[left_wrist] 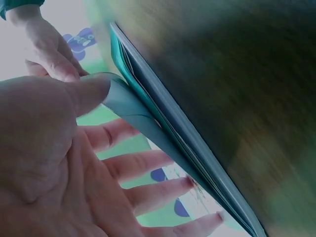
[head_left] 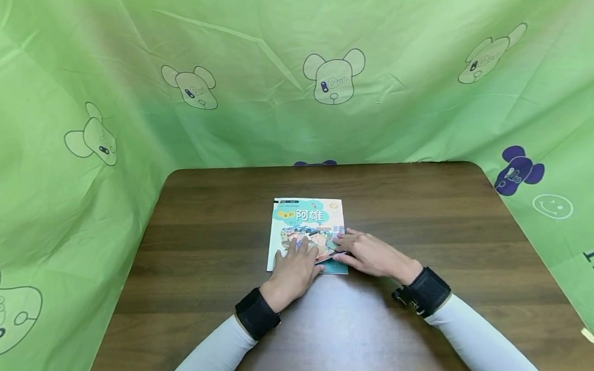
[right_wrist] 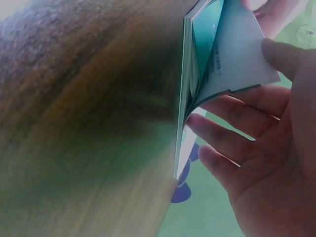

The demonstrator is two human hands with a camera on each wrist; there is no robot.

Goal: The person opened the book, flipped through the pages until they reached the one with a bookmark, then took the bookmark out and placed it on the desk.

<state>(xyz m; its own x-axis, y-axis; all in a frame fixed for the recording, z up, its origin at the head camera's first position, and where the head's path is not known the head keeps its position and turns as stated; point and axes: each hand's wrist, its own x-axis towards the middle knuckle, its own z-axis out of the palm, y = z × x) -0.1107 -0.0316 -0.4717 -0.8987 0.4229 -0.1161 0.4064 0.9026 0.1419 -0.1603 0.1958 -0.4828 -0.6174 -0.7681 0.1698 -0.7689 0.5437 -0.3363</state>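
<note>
A thin picture book [head_left: 305,206] with a white and light-blue illustrated cover and Chinese lettering lies on the table. My left hand [head_left: 292,272] rests on the lower part of its cover, fingers spread and nearly straight. In the left wrist view, that thumb lies at the edge of the lifted cover [left_wrist: 133,111]. From the right side, my right hand [head_left: 373,254] holds the lower right corner. The right wrist view shows the cover's pale inner side [right_wrist: 239,61] bent up, pinched between the right thumb and fingers, with teal and white pages behind it.
The brown wood-grain table [head_left: 204,241] has rounded far corners. A green curtain [head_left: 264,131] printed with bear heads hangs around its back and sides. A small pale piece [head_left: 592,338] is at the right edge. Both wrists wear black bands [head_left: 257,313].
</note>
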